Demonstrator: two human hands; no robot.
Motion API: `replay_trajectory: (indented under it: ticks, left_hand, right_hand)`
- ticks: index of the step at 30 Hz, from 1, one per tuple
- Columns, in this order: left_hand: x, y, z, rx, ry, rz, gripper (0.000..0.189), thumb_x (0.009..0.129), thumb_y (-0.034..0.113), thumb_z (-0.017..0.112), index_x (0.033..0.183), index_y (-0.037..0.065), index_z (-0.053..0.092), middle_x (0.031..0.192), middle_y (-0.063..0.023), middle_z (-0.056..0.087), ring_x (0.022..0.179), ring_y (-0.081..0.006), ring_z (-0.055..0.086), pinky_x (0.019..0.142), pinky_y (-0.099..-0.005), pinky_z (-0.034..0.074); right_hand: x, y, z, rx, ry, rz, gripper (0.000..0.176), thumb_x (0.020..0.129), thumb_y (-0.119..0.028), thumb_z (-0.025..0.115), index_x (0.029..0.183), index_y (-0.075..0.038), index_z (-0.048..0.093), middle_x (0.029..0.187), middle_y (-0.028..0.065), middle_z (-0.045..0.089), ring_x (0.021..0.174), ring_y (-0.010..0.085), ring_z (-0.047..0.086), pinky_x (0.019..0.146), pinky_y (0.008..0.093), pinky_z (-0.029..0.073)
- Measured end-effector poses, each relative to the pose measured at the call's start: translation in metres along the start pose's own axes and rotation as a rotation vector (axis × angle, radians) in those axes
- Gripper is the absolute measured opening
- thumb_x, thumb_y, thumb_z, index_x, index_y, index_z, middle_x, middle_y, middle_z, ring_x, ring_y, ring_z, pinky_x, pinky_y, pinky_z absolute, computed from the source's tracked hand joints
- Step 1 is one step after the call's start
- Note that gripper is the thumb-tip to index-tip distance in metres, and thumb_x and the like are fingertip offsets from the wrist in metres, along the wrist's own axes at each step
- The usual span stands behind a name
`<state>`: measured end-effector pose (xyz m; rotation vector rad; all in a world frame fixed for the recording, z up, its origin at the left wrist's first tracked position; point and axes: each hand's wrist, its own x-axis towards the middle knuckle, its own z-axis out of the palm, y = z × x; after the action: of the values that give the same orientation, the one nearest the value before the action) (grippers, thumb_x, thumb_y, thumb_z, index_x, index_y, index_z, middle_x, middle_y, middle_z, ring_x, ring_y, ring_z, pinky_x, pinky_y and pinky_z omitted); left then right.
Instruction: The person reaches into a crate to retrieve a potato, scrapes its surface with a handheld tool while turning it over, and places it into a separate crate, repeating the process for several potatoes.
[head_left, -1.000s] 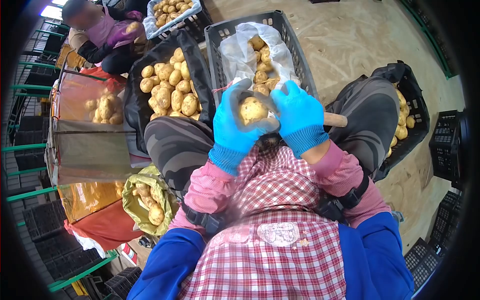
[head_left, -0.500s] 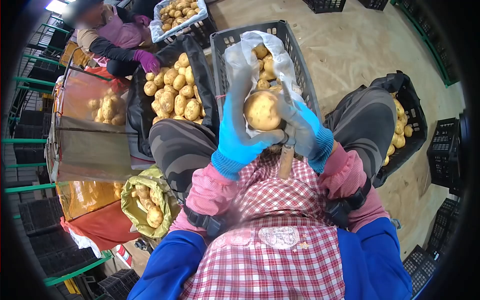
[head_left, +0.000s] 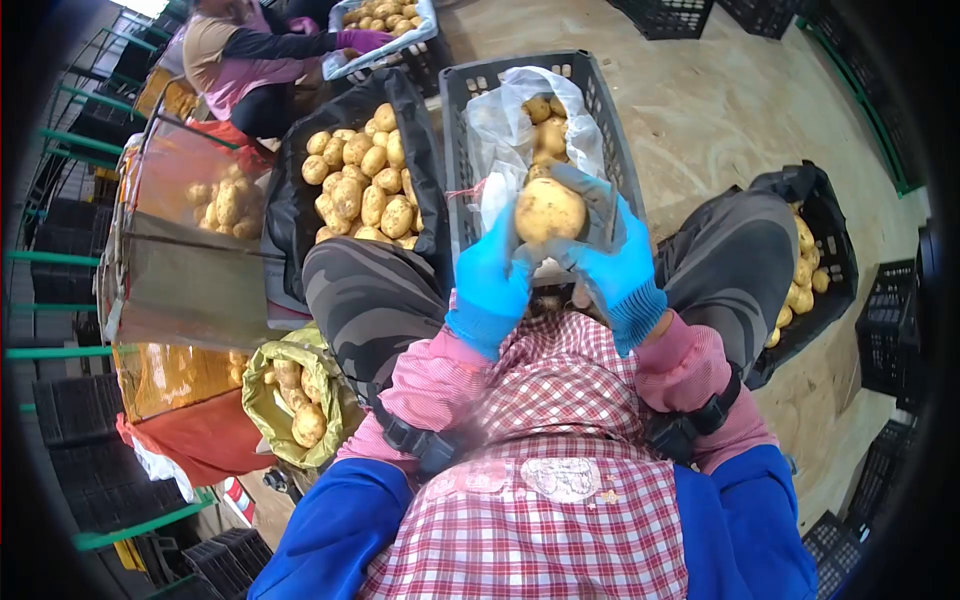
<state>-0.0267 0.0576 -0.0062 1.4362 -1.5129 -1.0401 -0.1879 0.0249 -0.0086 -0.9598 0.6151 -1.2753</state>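
Observation:
A round, pale yellow potato (head_left: 550, 210) is held up between my two gloved hands, above the near end of a black crate. My left hand (head_left: 492, 285), in a blue glove with grey fingers, closes around its left side. The fingers of my right hand (head_left: 618, 265) curl about its right side and underside. Below the right palm shows the end of a brown, handle-like thing (head_left: 582, 296), mostly hidden. Beyond the potato, the black crate (head_left: 612, 130) has a white plastic liner (head_left: 497, 115) with several potatoes (head_left: 548, 135) in it.
To the left stands a black-lined crate of potatoes (head_left: 365, 180), with a yellow-green sack (head_left: 262, 405) nearer me. Another potato crate (head_left: 835, 215) is by my right knee. A co-worker (head_left: 235, 60) sits at upper left. Stacked black crates (head_left: 888, 330) line the right side.
The potato has turned and moved slightly right; my right fingers now wrap over it. The brown handle is less visible. The co-worker's purple-gloved hand has moved to the far crate.

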Motion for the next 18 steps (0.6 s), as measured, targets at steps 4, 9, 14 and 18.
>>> replay_trajectory:
  ticks: [4,9,14,18]
  left_hand:
    - [0.004,-0.027,0.017,-0.358,0.142,0.297,0.065,0.097,0.022,0.062,0.15,-0.001,0.035,0.143,-0.0183,0.052,0.129,-0.0263,0.053,0.108,-0.036,0.042]
    - [-0.026,-0.011,-0.014,-0.854,-0.111,-0.21,0.064,0.096,0.026,0.066,0.149,0.002,0.037,0.132,-0.0126,0.057,0.114,-0.018,0.059,0.09,-0.0297,0.052]
    - [-0.032,-0.011,-0.112,-0.565,0.007,-0.397,0.06,0.092,0.019,0.068,0.146,0.005,0.043,0.12,-0.0117,0.064,0.092,-0.0179,0.069,0.069,-0.0256,0.056]
    - [0.006,-0.085,-0.223,-0.294,0.142,-0.469,0.054,0.091,0.023,0.07,0.14,0.009,0.05,0.113,-0.0089,0.065,0.086,-0.0156,0.068,0.066,-0.0268,0.057]
  right_hand:
    - [-0.007,-0.006,0.007,-0.075,0.031,0.142,0.061,0.082,0.0,0.074,0.138,0.004,0.049,0.134,0.015,0.057,0.114,0.0226,0.062,0.088,0.0298,0.058]
    - [-0.018,0.015,0.007,-0.1,0.053,0.427,0.052,0.091,-0.016,0.068,0.136,0.002,0.052,0.108,0.0099,0.068,0.079,0.0132,0.066,0.062,0.0224,0.054]
    - [-0.015,0.011,0.013,-0.272,-0.05,0.745,0.032,0.093,-0.021,0.065,0.118,0.0,0.064,0.076,0.0016,0.064,0.059,0.0083,0.058,0.048,0.0212,0.043]
    - [-0.035,0.055,-0.003,-0.107,-0.131,0.773,0.02,0.089,-0.011,0.068,0.104,0.002,0.068,0.082,0.0037,0.068,0.07,0.0093,0.062,0.064,0.0234,0.05]
